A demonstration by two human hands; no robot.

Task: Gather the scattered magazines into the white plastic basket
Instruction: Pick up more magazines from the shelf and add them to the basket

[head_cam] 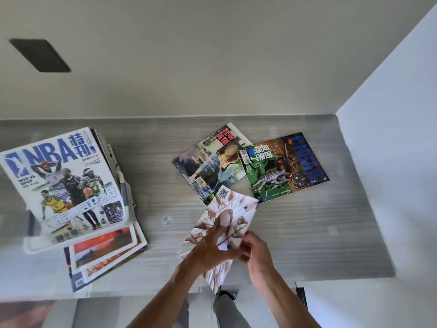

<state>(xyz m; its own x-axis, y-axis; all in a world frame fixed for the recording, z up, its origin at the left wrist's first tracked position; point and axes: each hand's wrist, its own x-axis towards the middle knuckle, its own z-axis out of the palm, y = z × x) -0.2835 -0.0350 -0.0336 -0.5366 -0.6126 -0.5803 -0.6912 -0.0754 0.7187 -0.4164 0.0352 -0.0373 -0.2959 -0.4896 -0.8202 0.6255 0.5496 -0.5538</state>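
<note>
A pale pink-and-white magazine (236, 207) lies at the front middle of the grey table (307, 233). My left hand (208, 247) lies on its lower part and my right hand (257, 254) grips its right edge. Behind it lie a magazine with a woman on the cover (210, 162) and a green basketball magazine (283, 166), overlapping. At the left, the white plastic basket (126, 197) holds a stack topped by a blue-and-white NBA magazine (61, 181). More magazines with an orange landscape cover (106, 247) stick out beneath the basket.
A beige wall runs behind the table with a dark rectangular patch (40, 55) at the upper left. A white panel (390, 138) closes the right side. The table's front edge is close to my body.
</note>
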